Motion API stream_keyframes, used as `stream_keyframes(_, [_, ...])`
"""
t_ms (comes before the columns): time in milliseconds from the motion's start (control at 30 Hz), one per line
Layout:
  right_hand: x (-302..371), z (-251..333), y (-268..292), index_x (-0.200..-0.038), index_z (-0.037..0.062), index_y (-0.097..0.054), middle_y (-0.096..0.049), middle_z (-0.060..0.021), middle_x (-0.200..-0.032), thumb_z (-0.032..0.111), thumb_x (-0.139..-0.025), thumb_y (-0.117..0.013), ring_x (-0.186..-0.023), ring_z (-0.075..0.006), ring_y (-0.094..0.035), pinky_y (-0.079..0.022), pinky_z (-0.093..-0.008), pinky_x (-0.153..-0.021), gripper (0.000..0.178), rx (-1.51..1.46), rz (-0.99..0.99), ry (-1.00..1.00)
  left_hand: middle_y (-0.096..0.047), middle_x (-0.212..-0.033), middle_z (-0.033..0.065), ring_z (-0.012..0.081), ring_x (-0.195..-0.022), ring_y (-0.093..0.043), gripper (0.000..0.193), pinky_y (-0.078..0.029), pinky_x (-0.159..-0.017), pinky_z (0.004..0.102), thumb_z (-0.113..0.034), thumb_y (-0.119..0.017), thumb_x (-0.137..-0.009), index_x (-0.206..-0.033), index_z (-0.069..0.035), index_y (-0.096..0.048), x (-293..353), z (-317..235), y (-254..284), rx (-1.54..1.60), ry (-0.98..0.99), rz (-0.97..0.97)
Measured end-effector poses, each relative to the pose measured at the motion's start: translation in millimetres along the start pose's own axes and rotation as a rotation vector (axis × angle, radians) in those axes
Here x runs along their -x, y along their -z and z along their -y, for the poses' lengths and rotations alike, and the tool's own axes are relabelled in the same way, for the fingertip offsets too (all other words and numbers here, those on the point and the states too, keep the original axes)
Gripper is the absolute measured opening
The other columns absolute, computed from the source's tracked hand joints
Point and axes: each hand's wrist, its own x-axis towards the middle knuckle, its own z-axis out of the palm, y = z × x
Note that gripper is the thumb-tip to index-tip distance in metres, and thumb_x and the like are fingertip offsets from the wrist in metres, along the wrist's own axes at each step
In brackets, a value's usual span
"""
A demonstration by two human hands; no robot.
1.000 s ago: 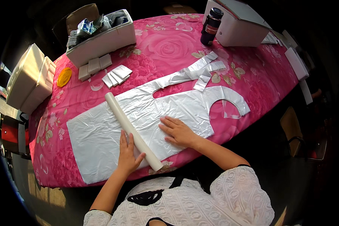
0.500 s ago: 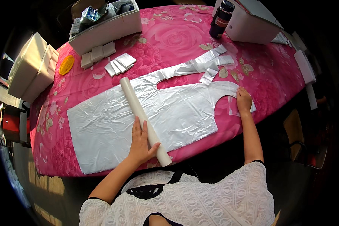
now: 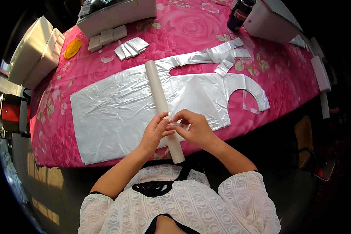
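The right hand (image 3: 194, 128) is bent inward, its thumb and fingers pinching a raised fold of the silvery plastic sheet (image 3: 105, 113). The left hand (image 3: 154, 132) meets it fingertip to fingertip above the cream tube (image 3: 156, 86), its fingers curled; whether they also grip the film, I cannot tell. From the pinched spot a paler, see-through flap of the sheet rises to a point on the right of the tube.

The tube lies slantwise across the sheet, its near end past the sheet's edge. The sheet spreads flat and wrinkled over the near part of the table (image 3: 286, 84), with a curved cut-out and narrow strips at its right end. A pink floral cloth (image 3: 187, 25) covers the table.

Beyond the sheet, folded silvery packets (image 3: 132, 48) lie fanned out, and pale flat blocks (image 3: 107, 37) rest against a white foam box (image 3: 123, 17) with things in it. A yellow disc (image 3: 73, 48) lies to the left, near more pale boxes (image 3: 30, 50). At the far right, a dark flask (image 3: 241, 15) stands beside a lidded white box (image 3: 271, 24).
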Motion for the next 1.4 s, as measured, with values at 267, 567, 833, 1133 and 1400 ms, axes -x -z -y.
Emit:
stream_keyframes(267, [51.6, 13.6, -32.1, -0.081, 0.0042, -0.056, -0.056, -0.0100, -0.074, 0.023, -0.074, -0.068, -0.071, -0.0277, -0.058, -0.046, -0.0374, -0.061, 0.024, 0.402, 0.063, 0.159, -0.065, -0.084, 0.0104, 0.0170, -0.075, -0.063, 0.016, -0.051, -0.065, 0.0286, -0.015, -0.057, -0.085, -0.090, 0.000, -0.059, 36.5, -42.0, 100.3, -0.215, 0.359, -0.127])
stream_keyframes(567, [73.1, -19.4, -33.9, -0.079, -0.0002, -0.063, -0.062, -0.0158, -0.067, 0.044, -0.071, -0.064, -0.062, -0.0316, -0.060, -0.046, -0.0388, -0.059, 0.045, 0.351, 0.269, -0.481, -0.065, -0.086, 0.0104, 0.0161, -0.075, -0.062, 0.014, -0.049, -0.066, 0.0273, -0.008, -0.057, -0.079, -0.092, 0.000, -0.059, 74.7, -65.8, 207.2, -0.332, 0.485, -0.299])
stream_keyframes(833, [80.4, -32.6, -15.1, -0.075, -0.0013, -0.063, -0.060, -0.0179, -0.065, 0.038, -0.072, -0.061, -0.062, -0.0328, -0.059, -0.045, -0.0397, -0.059, 0.040, 0.372, 0.210, -0.556, -0.064, -0.082, 0.0072, 0.0123, -0.070, -0.060, 0.017, -0.047, -0.063, 0.0251, -0.009, -0.062, -0.076, -0.091, -0.002, -0.059, 71.4, -84.1, 234.5, -0.573, 0.478, -0.316])
stream_keyframes(1133, [96.0, -34.5, -12.7, -0.084, 0.0015, -0.065, -0.062, -0.0133, -0.066, 0.032, -0.073, -0.063, -0.059, -0.0239, -0.061, -0.047, -0.0326, -0.057, 0.032, 0.410, 0.236, -0.569, -0.059, -0.101, 0.0124, 0.0271, -0.092, -0.057, 0.027, -0.046, -0.079, 0.0352, 0.001, -0.059, -0.072, -0.099, 0.002, -0.056, 63.6, -79.3, 176.9, -1.851, -0.338, -0.522])
stream_keyframes(1400, [97.8, -33.7, -11.5, -0.080, -0.0006, -0.064, -0.062, -0.0165, -0.067, 0.040, -0.072, -0.060, -0.063, -0.0310, -0.061, -0.047, -0.0382, -0.061, 0.041, 0.312, 0.245, -0.591, -0.032, -0.135, 0.0232, 0.0362, -0.127, -0.029, 0.058, -0.024, -0.105, 0.0455, -0.012, -0.054, -0.078, -0.129, 0.007, -0.033, -19.7, 10.0, 23.7, -1.394, -0.635, -0.166])
